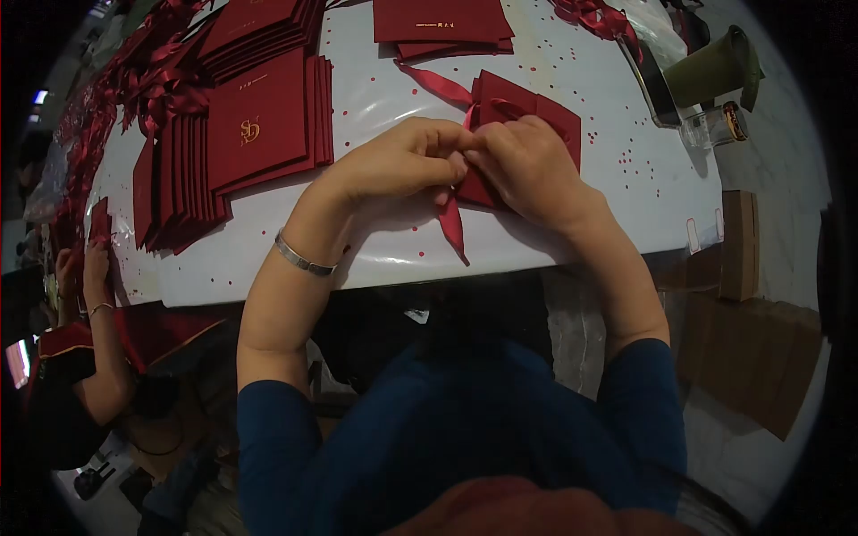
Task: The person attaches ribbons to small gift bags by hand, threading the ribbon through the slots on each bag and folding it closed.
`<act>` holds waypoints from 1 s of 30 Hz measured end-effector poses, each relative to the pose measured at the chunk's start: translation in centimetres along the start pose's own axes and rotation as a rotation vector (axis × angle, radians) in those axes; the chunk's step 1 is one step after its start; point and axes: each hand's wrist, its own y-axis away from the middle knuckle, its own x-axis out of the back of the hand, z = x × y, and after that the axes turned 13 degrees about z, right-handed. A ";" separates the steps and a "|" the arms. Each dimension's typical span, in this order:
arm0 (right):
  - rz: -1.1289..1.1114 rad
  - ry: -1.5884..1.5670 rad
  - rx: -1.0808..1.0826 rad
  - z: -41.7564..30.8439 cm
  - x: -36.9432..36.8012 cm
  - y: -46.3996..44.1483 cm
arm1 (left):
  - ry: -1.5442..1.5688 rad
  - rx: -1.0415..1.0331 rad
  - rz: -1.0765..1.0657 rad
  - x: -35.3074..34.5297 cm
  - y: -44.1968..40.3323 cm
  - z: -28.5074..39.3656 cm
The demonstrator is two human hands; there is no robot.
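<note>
In the head view, a dark red card folder [556, 114] lies tilted on the white table under my right hand. A red satin ribbon [453, 230] runs along the folder's left edge, one tail hanging toward me and another stretching up and left. My left hand [407, 159] pinches the ribbon, fingers bent, its thumb pointing right. Beside it, touching fingertips, my right hand [527, 165] is closed on the ribbon where it crosses the folder's edge. The exact spot between the fingertips is hidden.
Stacks of red folders [259, 121] with gold print stand left; more folders [442, 22] lie at the back. Loose ribbons [170, 89] heap at far left. A glass jar [715, 127] and green container [710, 71] sit right. Another person's hand [96, 263] works at left.
</note>
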 end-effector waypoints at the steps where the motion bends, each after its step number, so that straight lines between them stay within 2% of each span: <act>1: 0.076 0.139 0.109 0.4 0.3 0.3 | -0.053 0.015 -0.019 -0.2 0.3 0.4; 6: 0.087 0.189 0.111 1.3 0.8 1.8 | -0.170 -0.118 0.045 -1.8 -0.1 -1.1; 8: 0.088 0.087 0.110 1.3 0.2 2.1 | -0.510 -0.464 0.234 -2.1 -0.4 -1.9; 12: 0.077 0.015 0.067 1.5 -0.2 2.3 | -0.615 -0.449 0.272 -2.3 -0.6 -1.9; 14: 0.071 0.021 0.108 1.6 0.1 2.1 | -0.835 -0.585 0.289 -2.3 -0.7 -2.0; 16: 0.066 0.025 0.144 1.5 0.7 2.0 | -0.893 -0.602 0.307 -2.5 -0.6 -1.8; 18: 0.060 0.195 0.169 1.5 1.2 2.1 | -0.949 -0.621 0.324 -2.4 -0.4 -1.4; 24: 0.037 0.258 0.137 1.6 1.3 2.3 | -1.152 -0.627 0.301 -1.7 0.8 -0.4; 26: 0.024 0.283 0.135 1.7 1.3 2.5 | -1.288 -0.582 0.337 -0.9 1.7 0.3; 27: 0.010 0.306 0.134 1.7 1.3 2.6 | -1.301 -0.491 0.415 -0.6 2.3 1.4; 28: 0.011 0.309 0.130 1.6 1.4 2.6 | -1.301 -0.493 0.411 -0.2 2.8 1.9; 30: 0.016 0.280 0.121 1.5 1.4 2.5 | -1.198 -0.447 0.249 0.8 3.6 2.5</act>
